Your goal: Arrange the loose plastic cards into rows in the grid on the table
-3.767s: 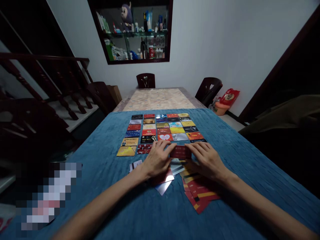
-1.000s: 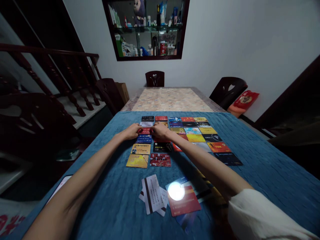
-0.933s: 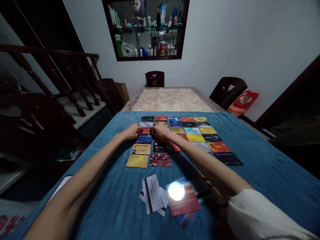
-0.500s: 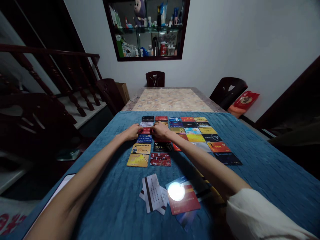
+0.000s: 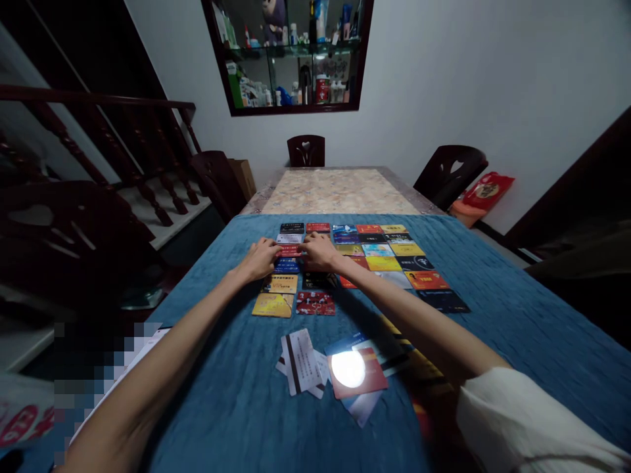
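A red card (image 5: 290,250) lies in the left column of a card layout on a blue cloth (image 5: 211,368). My left hand (image 5: 260,259), fingers curled down, is at its left end. At its right end is my right hand (image 5: 319,251), also with bent fingers, covering parts of neighbouring cards. Between them the two hands hold the card at its ends, close to the cloth. Just above it lies a whitish card (image 5: 290,238), and below it a blue card (image 5: 286,265). A yellow card (image 5: 273,305) and a dark red patterned card (image 5: 315,303) form the nearest row.
Closer to me are overlapping white cards with magnetic stripes (image 5: 301,364) and a red card under a bright glare (image 5: 375,380). More cards, such as an orange one (image 5: 426,280), lie to the right. Chairs (image 5: 306,151) surround the table; a pale-screened device is partly pixelated at left.
The view has tilted slightly, so the table sits a little higher in the picture. Both hands stay at the red card, with small finger shifts; the left hand looks more spread.
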Demonstrator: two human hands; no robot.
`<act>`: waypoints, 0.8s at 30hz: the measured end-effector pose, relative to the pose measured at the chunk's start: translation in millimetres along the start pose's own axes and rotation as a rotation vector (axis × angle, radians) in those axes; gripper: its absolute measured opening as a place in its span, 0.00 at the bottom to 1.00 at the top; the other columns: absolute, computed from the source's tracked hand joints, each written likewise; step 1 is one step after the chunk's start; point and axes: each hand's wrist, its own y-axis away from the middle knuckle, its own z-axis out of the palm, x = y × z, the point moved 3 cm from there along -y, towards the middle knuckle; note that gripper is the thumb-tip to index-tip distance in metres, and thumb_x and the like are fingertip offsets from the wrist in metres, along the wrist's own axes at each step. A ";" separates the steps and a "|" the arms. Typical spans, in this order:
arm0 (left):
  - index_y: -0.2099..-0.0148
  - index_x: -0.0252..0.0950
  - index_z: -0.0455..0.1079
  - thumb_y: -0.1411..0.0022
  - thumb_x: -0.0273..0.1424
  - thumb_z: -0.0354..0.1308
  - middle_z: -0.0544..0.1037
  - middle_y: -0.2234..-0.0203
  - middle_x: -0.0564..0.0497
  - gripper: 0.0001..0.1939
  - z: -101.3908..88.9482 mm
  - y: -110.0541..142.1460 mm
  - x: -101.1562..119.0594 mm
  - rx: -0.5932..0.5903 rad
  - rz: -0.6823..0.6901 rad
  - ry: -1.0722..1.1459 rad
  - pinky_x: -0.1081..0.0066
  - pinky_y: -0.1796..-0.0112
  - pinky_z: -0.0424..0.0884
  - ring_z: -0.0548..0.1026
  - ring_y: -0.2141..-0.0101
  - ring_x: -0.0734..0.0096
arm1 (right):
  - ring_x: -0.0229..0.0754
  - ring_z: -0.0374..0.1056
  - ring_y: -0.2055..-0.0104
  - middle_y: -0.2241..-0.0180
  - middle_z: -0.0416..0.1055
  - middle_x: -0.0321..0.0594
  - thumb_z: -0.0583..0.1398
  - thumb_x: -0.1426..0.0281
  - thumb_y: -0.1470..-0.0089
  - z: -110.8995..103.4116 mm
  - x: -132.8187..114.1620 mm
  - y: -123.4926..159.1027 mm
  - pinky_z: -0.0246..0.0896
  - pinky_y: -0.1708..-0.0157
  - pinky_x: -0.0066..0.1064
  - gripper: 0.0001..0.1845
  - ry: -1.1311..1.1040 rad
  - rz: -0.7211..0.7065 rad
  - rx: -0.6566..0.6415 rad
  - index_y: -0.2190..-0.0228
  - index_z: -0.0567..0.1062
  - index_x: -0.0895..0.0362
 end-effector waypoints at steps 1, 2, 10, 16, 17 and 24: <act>0.45 0.37 0.72 0.38 0.24 0.50 0.71 0.47 0.41 0.20 -2.0 5.4 6.0 0.000 0.005 -0.009 0.54 0.50 0.66 0.64 0.45 0.50 | 0.56 0.60 0.45 0.49 0.73 0.49 0.56 0.66 0.39 -1.7 -2.1 5.1 0.57 0.53 0.42 0.17 0.000 -0.007 0.003 0.51 0.77 0.54; 0.44 0.37 0.71 0.39 0.23 0.51 0.71 0.46 0.40 0.21 -4.0 11.1 12.4 0.000 0.012 -0.011 0.53 0.50 0.65 0.63 0.44 0.50 | 0.56 0.59 0.45 0.49 0.73 0.49 0.56 0.67 0.39 -3.0 -4.3 10.5 0.56 0.53 0.42 0.16 -0.001 -0.013 0.004 0.53 0.78 0.55; 0.47 0.36 0.73 0.35 0.27 0.52 0.71 0.46 0.40 0.16 -12.2 62.0 60.9 0.065 0.109 0.106 0.48 0.48 0.64 0.62 0.44 0.50 | 0.53 0.60 0.49 0.56 0.76 0.50 0.52 0.68 0.35 -10.0 -28.5 63.7 0.51 0.55 0.40 0.15 -0.017 -0.072 0.074 0.60 0.78 0.58; 0.44 0.39 0.70 0.36 0.24 0.52 0.72 0.45 0.42 0.18 -14.1 100.0 92.6 0.088 0.221 0.203 0.48 0.45 0.63 0.61 0.42 0.52 | 0.55 0.60 0.49 0.56 0.76 0.49 0.54 0.67 0.36 -15.8 -53.4 109.9 0.50 0.56 0.42 0.13 -0.047 -0.128 0.074 0.60 0.78 0.58; 0.45 0.39 0.70 0.35 0.24 0.51 0.72 0.45 0.43 0.18 -14.6 105.5 96.8 0.095 0.233 0.214 0.48 0.45 0.63 0.61 0.42 0.52 | 0.54 0.59 0.49 0.56 0.76 0.50 0.54 0.66 0.35 -16.4 -58.5 117.6 0.50 0.56 0.42 0.14 -0.061 -0.146 0.079 0.60 0.78 0.58; 0.46 0.40 0.71 0.37 0.22 0.52 0.75 0.47 0.45 0.19 -12.3 130.9 113.0 0.090 0.295 0.293 0.47 0.41 0.61 0.61 0.41 0.54 | 0.56 0.59 0.49 0.56 0.75 0.51 0.57 0.54 0.39 -15.0 -97.3 165.6 0.53 0.53 0.48 0.20 -0.090 -0.238 0.095 0.60 0.77 0.57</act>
